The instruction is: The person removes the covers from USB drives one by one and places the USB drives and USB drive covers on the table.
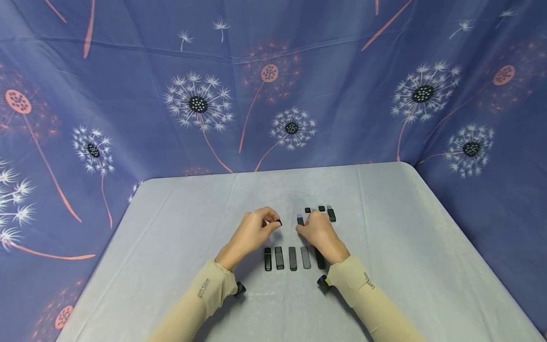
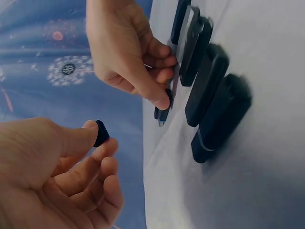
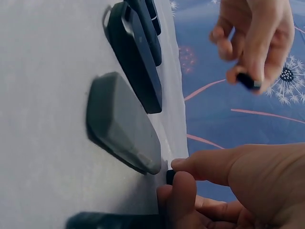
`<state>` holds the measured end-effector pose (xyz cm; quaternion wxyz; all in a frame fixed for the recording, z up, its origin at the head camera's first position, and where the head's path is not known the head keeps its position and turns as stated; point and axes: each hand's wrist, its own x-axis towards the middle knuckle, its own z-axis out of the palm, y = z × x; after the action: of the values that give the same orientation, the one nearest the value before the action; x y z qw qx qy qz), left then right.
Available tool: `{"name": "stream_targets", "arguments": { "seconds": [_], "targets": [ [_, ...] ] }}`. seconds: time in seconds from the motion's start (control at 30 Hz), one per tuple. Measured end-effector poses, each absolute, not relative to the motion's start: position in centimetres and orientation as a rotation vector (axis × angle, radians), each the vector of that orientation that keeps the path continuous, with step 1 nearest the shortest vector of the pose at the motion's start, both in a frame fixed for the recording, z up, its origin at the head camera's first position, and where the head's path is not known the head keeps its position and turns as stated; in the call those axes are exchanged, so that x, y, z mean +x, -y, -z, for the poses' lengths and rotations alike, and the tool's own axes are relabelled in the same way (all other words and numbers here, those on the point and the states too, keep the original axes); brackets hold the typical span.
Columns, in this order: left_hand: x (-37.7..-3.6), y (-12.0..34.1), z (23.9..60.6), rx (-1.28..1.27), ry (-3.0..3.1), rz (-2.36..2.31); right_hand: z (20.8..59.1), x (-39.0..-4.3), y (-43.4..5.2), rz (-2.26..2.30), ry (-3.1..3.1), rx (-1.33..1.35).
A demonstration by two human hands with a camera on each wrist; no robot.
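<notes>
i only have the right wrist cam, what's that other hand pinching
Observer: The left hand pinches a small black cap between thumb and forefinger, above the table.
Operator: and my right hand, whats it on
Observer: The right hand pinches an uncapped black USB stick, its metal plug bare.
Operator: how many sticks in the row
Observer: The head view shows five sticks side by side near the wrists, and more small pieces beyond the right hand.

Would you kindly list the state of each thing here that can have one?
left hand: pinches a small black cap, lifted off the table.
right hand: grips an uncapped USB stick on the table.
row of USB sticks: capped, lying flat, side by side.
loose caps: lying apart from any stick.
</notes>
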<state>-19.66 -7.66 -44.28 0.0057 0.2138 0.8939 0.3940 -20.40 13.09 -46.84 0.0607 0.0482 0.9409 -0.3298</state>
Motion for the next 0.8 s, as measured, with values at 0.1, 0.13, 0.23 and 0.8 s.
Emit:
{"name": "stream_targets", "arguments": {
  "seconds": [0.1, 0.13, 0.23, 0.8],
  "targets": [
    [-21.0, 6.7, 44.3, 0.646, -2.773, -1.183, 46.7, -20.3, -13.1, 0.99, -2.845, 0.143],
    [-21.5, 6.4, 44.3, 0.642, -2.76, -1.17, 46.7, -20.3, -13.1, 0.988, -2.849, 0.14],
    [-23.0, 5.4, 44.7, 0.641, -2.714, -1.111, 46.7, -20.3, -13.1, 0.985, -2.866, 0.131],
    [-26.9, 2.1, 45.6, 0.669, -2.745, -0.887, 47.0, -20.5, -13.7, 0.982, -2.832, 0.134]
  ]
}}
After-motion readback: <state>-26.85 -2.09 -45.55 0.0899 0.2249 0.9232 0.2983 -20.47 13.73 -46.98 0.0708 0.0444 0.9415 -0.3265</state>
